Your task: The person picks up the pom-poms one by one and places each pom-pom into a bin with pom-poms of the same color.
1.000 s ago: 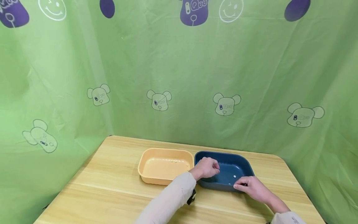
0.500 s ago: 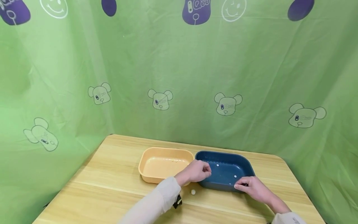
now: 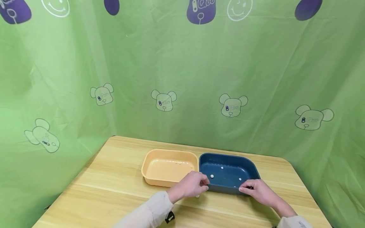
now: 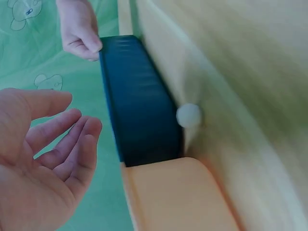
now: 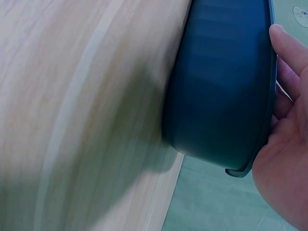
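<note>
My left hand [image 3: 191, 184] hovers by the near corner where the two bins meet. In the left wrist view its fingers are loosely bent with nothing between them. A small white ball [image 4: 188, 115] lies on the table close to the dark blue bin's [image 4: 139, 96] wall; in the head view the hand partly covers this ball [image 3: 197, 196]. The right hand [image 3: 256, 192] grips the blue bin's near right rim, thumb [image 5: 288, 48] on the outer side. Inside the blue bin are a larger white ball [image 3: 212, 176] and smaller white ones [image 3: 222, 167].
An orange-yellow bin [image 3: 154, 182] stands against the blue one's left side, with several tiny pale bits on its floor. Both bins are on a wood-grain table [image 3: 114, 190]. Green printed cloth [image 3: 182, 63] hangs behind and at the sides.
My left hand has moved from over the blue bin left and toward me, uncovering white balls in the bin and coming beside the ball on the table. The right hand keeps its grip.
</note>
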